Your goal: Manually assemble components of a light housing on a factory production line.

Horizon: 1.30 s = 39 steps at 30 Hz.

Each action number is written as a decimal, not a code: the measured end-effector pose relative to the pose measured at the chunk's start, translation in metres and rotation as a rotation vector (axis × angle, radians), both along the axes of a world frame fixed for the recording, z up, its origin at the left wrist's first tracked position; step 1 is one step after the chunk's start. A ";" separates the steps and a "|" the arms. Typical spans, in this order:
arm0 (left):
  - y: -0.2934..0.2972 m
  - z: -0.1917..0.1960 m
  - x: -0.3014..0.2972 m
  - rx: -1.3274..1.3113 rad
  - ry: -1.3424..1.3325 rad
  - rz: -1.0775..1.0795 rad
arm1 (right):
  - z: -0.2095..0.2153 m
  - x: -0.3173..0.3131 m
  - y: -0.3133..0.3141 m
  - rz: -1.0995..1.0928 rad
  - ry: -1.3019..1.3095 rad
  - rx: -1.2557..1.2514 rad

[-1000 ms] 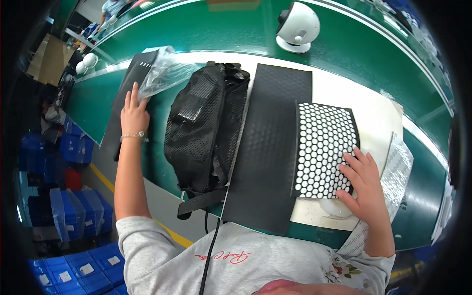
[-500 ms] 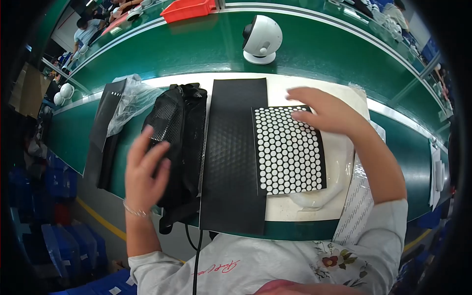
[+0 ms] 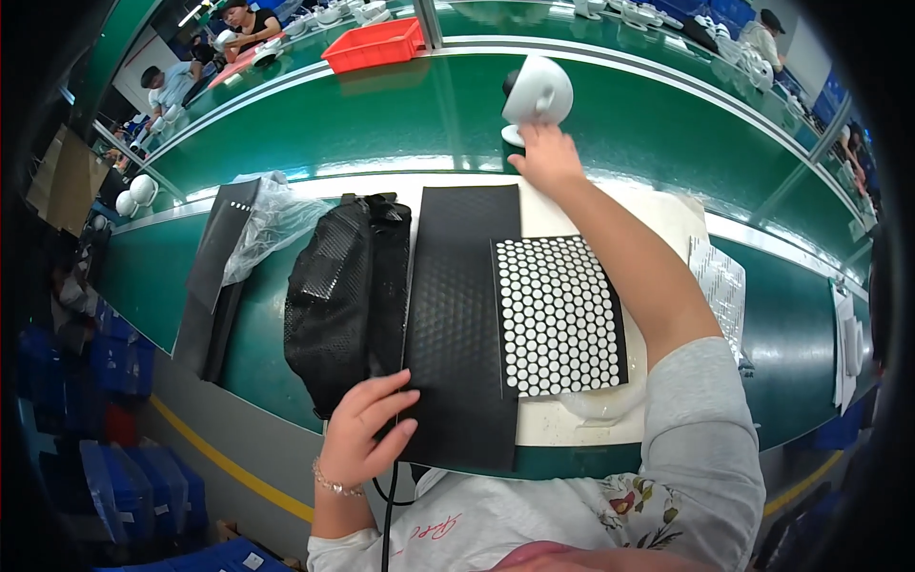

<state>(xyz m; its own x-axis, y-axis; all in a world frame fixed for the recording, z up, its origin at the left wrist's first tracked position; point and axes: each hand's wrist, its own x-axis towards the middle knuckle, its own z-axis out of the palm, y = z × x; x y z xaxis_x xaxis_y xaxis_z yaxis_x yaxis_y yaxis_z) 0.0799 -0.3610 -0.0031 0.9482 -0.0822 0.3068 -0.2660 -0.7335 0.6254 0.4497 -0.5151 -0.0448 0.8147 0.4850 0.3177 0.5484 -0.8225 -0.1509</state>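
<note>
At the far side of the bench, my right hand (image 3: 550,160) has its fingers on the lower part of a white rounded device (image 3: 548,88) with a black front and a small round foot. The device leans; the hand hides part of its lower end. My left hand (image 3: 367,429) is open, fingers apart, over the near left edge of a long black sheet (image 3: 457,381) with a dimpled middle. A sheet of white round dots on black backing (image 3: 560,319) overlaps that sheet's right side. Left of both lies a black mesh bag (image 3: 329,296).
A black folded piece (image 3: 217,276) and clear plastic film (image 3: 272,224) lie on the left. A cream board (image 3: 658,214) is underneath. Printed paper (image 3: 720,291) lies right. Beyond the bench are a red tray (image 3: 374,46) and other people at work.
My right hand has gone from the dotted sheet to the white device, which is now tilted and shifted right. My left hand has moved from the bag toward the near edge. The view has shifted.
</note>
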 end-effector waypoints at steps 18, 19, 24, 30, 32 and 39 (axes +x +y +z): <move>-0.070 -0.021 0.071 -0.478 0.431 0.016 | 0.111 -0.182 -0.196 0.248 0.330 1.117; -0.073 -0.021 0.077 -0.549 0.483 -0.051 | 0.112 -0.193 -0.205 0.258 0.346 1.234; -0.081 -0.018 0.073 -0.760 0.470 -0.146 | 0.108 -0.206 -0.227 0.314 0.471 1.234; -0.079 -0.014 0.070 -1.103 0.711 -0.035 | 0.103 -0.208 -0.209 0.263 0.507 1.260; -0.081 -0.009 0.064 -0.993 0.631 -0.022 | 0.102 -0.208 -0.207 0.260 0.495 1.263; -0.039 0.006 0.027 -1.086 0.249 0.035 | 0.093 -0.211 -0.200 0.286 0.657 1.215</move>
<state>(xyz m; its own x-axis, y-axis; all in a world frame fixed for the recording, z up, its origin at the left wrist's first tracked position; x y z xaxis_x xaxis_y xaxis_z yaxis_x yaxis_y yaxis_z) 0.1066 -0.4004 0.0033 0.9899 0.1419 0.0006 -0.0336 0.2305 0.9725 0.2391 -0.7149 0.0483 0.8972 0.3585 0.2578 0.2256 0.1297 -0.9656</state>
